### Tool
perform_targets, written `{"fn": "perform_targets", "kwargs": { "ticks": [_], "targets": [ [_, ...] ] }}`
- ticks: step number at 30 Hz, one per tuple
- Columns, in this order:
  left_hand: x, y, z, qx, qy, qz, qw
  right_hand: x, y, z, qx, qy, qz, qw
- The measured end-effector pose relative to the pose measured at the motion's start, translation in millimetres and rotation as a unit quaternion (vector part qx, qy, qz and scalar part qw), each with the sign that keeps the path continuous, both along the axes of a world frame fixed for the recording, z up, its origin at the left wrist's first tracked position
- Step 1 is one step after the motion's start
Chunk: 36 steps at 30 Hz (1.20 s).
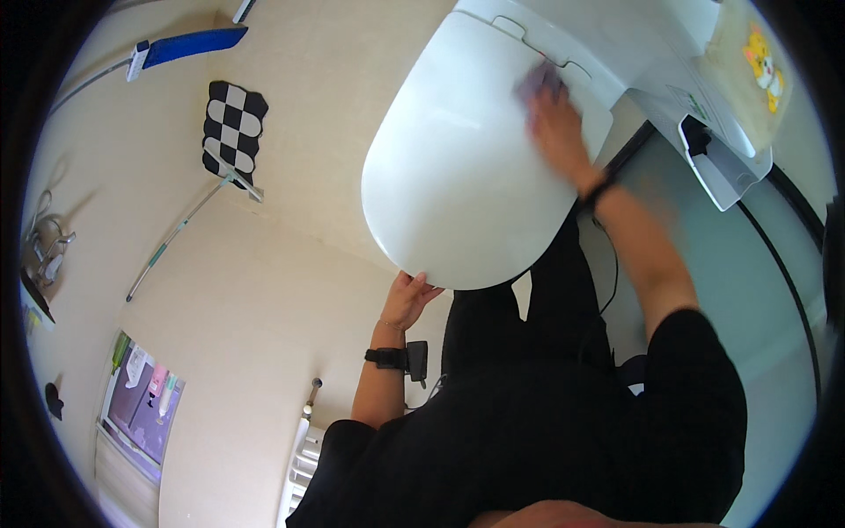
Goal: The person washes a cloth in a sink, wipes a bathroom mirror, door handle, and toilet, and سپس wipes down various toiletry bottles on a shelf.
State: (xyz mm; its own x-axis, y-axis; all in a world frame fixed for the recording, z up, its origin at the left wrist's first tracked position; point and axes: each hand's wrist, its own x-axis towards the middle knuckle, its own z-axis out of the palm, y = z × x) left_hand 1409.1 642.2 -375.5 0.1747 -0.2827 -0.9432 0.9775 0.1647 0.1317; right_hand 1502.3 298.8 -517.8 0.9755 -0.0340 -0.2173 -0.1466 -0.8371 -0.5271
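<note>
A white toilet seat lid (455, 171) fills the middle of the head view. My left hand (407, 300) grips its rounded front edge, with the thumb on top and the fingers beneath. Near the hinge end, my right hand (558, 125) presses a bunched purplish-grey cloth (538, 82) on the lid's upper surface. Motion blurs that hand and cloth. Behind the lid lies its white hinge mount (554, 39). How far the lid is raised, I cannot tell; the bowl beneath is hidden.
Right of the lid, an open white plastic holder (726, 181) has something black inside. A checkered mat (232, 125) and a long-handled squeegee (178, 228) are at left, with a blue-headed brush (195, 47) above. A white radiator (300, 462) stands lower left. A dark cable (615, 270) hangs by my leg.
</note>
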Motion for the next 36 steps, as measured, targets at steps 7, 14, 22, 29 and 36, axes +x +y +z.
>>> {"fn": "perform_targets", "kwargs": {
  "ticks": [7, 14, 22, 29, 36],
  "targets": [
    [4, -5, -1, -0.016, -0.006, 0.021, 1.0, -130, 104, 98, 0.236, -0.017, 0.299, 0.924],
    [-12, 14, -38, 0.008, 0.023, 0.041, 0.999, 43, -43, -28, -0.065, -0.132, 0.048, 0.988],
    [-36, 22, -76, 0.028, 0.026, 0.083, 0.996, 206, -16, -87, 0.002, -0.114, 0.173, 0.978],
    [-13, 18, -62, 0.032, 0.067, 0.043, 0.996, 78, -101, -72, 0.174, -0.022, 0.045, 0.983],
    [25, -12, -57, 0.264, -0.007, -0.169, 0.95, -41, -150, -26, -0.027, 0.233, -0.096, 0.967]
  ]
}}
